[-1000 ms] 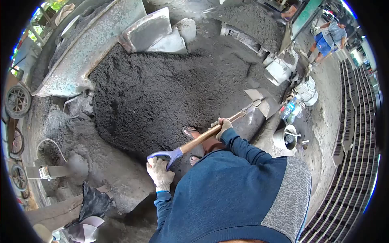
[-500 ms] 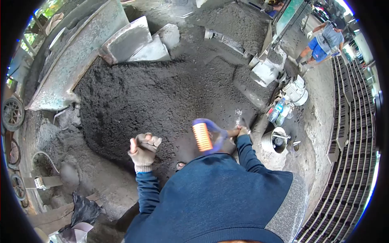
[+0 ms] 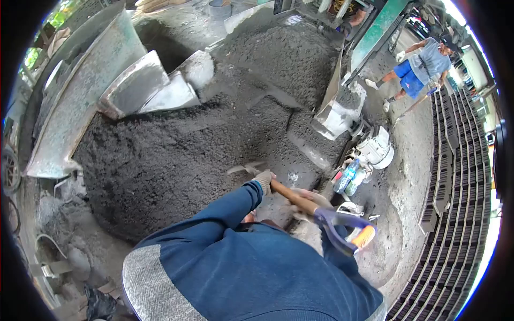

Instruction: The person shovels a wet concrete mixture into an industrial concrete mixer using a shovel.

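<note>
My left hand (image 3: 263,181), in a knitted glove, is closed round the wooden shaft of a shovel (image 3: 292,197), near the blade end. The grey blade points toward the dark heap of damp, crumbly material (image 3: 171,155). On the other end, the purple-blue D-shaped handle with an orange grip slants to the lower right over my right sleeve. My right hand (image 3: 311,199), gloved and blurred, is at the shaft just short of the handle, partly behind it. Whether its fingers grip the wood does not show.
Upright slabs and a weathered metal trough (image 3: 88,101) border the heap on the left. A motor (image 3: 376,148) and plastic bottles (image 3: 349,175) stand to the right. Racks of dark blocks (image 3: 450,198) line the right side. Another person (image 3: 423,67) stands at upper right holding a long-handled tool.
My left hand, raised and apart before, has closed on the shovel shaft. The D-handle has swung from the middle to the lower right, and my view has shifted.
</note>
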Available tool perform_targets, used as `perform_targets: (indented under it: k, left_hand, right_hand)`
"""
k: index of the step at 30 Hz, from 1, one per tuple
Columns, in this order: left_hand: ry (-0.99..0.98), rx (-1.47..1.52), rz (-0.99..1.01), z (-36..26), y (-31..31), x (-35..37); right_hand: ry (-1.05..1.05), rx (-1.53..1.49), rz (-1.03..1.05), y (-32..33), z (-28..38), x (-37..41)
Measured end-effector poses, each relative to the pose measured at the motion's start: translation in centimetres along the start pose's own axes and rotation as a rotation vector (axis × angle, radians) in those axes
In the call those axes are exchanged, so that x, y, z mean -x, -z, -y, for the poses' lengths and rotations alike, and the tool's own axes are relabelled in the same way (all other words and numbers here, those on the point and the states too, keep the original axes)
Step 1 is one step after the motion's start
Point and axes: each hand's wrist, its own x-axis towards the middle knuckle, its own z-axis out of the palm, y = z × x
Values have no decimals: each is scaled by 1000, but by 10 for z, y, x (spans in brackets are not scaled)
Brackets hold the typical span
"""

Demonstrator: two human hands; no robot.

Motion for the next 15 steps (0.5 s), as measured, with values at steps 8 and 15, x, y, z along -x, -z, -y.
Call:
perform_targets:
  k: [8,15]
  left_hand:
    - [-108,203,-275,-59,-9,-91]
    - [72,250,-270,-133,4,-165]
  right_hand:
    - [456,551,-958,55,-18,129]
    - [85,749,-1125,119,-15,-14]
